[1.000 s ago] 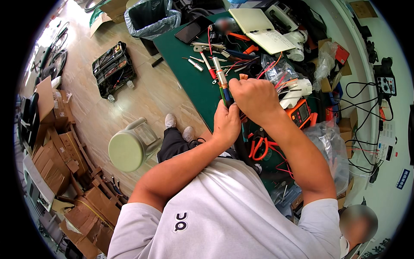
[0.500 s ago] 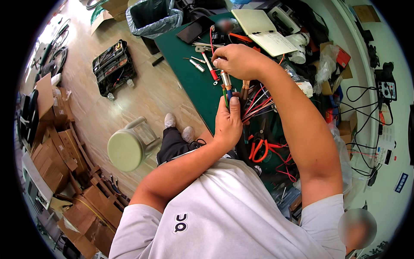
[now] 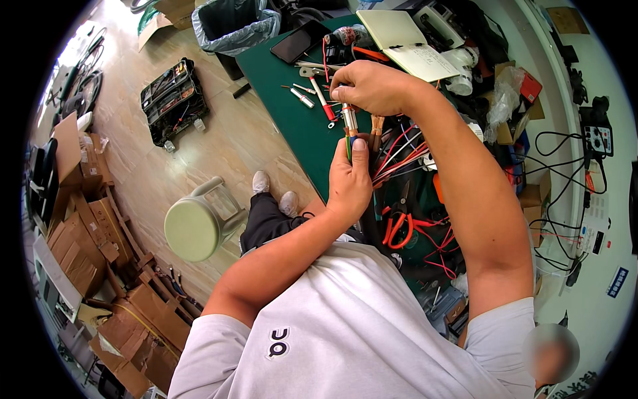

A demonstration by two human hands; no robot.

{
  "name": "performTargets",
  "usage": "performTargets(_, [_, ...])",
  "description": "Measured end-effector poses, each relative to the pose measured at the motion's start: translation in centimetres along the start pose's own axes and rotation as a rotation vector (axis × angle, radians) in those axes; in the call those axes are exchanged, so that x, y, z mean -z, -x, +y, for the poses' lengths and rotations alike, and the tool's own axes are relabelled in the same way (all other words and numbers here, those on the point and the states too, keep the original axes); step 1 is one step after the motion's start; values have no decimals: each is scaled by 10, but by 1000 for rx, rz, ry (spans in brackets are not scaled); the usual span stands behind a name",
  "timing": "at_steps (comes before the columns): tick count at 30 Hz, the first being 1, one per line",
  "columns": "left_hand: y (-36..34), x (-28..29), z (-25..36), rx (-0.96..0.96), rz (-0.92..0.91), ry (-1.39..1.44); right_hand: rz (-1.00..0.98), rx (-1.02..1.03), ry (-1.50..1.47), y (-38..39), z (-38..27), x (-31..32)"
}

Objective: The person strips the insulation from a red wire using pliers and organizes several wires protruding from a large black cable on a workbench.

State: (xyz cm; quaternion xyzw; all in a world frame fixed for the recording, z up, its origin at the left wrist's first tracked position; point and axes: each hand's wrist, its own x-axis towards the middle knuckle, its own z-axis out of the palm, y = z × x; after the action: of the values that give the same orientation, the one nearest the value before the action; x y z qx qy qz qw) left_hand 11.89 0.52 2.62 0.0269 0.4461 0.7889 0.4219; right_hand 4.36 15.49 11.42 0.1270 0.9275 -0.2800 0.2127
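Note:
My left hand is closed round a cable, its thumb lying along it; green and blue insulated wires poke out above the fingers. Silvery metal sleeves with some copper showing sit at the wires' upper ends. Over their tops bends my right hand, fingers pinched together; the fingertips partly hide what they grip. Just right of the wires stand bare copper strands. A red-and-white rod-shaped tool and a small silver-white connector lie left of my hands on the green table.
Orange-handled scissors and red and white wires lie to the right. Farther back are a phone and an open notebook. A lined bin, open toolbox and round stool stand on the floor.
My right hand has shifted slightly up and right, showing a little more of the metal sleeves. My left hand keeps its hold on the cable, and the whole view has moved a little.

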Motion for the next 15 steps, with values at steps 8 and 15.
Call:
performTargets(8, [-1,2,2,10,-31,-14,-58,-5,5,0,0,4])
performTargets(15, [0,1,1,20,-6,-3,-90,-67,-73,5,-6,5])
